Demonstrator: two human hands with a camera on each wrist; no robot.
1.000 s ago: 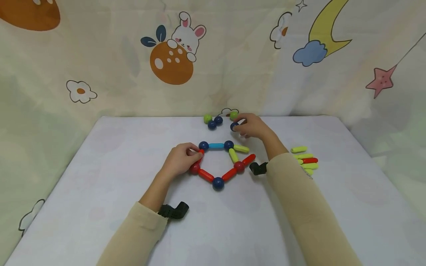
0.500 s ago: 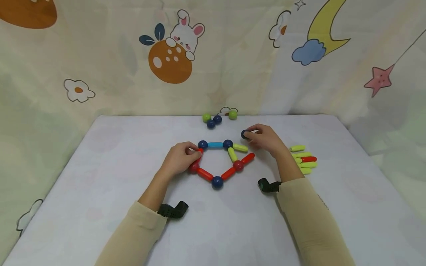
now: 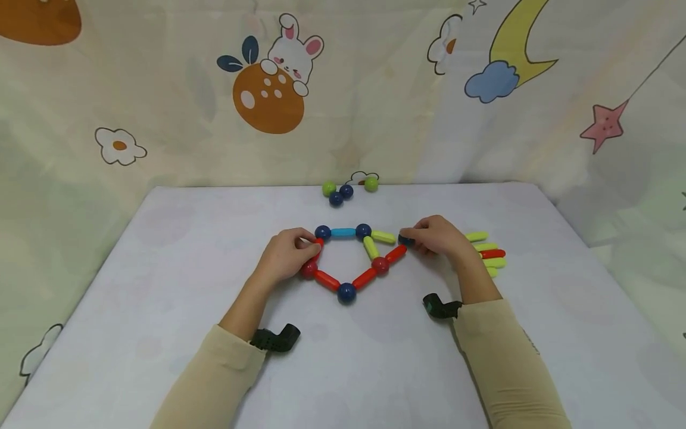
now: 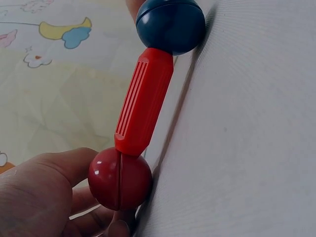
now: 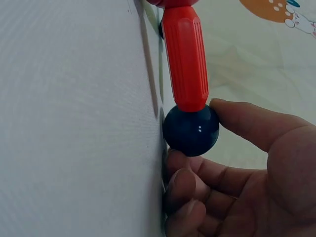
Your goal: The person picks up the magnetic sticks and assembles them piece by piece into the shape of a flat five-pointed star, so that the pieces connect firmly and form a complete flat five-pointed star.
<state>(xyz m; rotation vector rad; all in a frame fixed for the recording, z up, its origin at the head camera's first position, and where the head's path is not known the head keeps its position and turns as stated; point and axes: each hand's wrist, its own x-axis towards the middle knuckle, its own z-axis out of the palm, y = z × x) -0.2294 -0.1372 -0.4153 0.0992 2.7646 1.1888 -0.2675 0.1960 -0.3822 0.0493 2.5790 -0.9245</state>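
Blue ball (image 5: 191, 132), pinched by right fingers (image 5: 181, 185), seemingly touches a red rod (image 5: 186, 59).

Seemingly play area: cartoon-print backdrop (image 3: 177, 77), white tabletop (image 3: 161, 286), coloured rods (image 3: 343, 233), balls (image 3: 346, 293).

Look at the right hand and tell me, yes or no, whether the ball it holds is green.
No, in the right wrist view the right hand holds a dark blue ball.

No words, brands or numbers can be read; a thin dark line of marks (image 3: 530, 342), perhaps lettering, runs along the outer edge of the right sleeve (image 3: 506, 363), between cuff and elbow; too small to make out.
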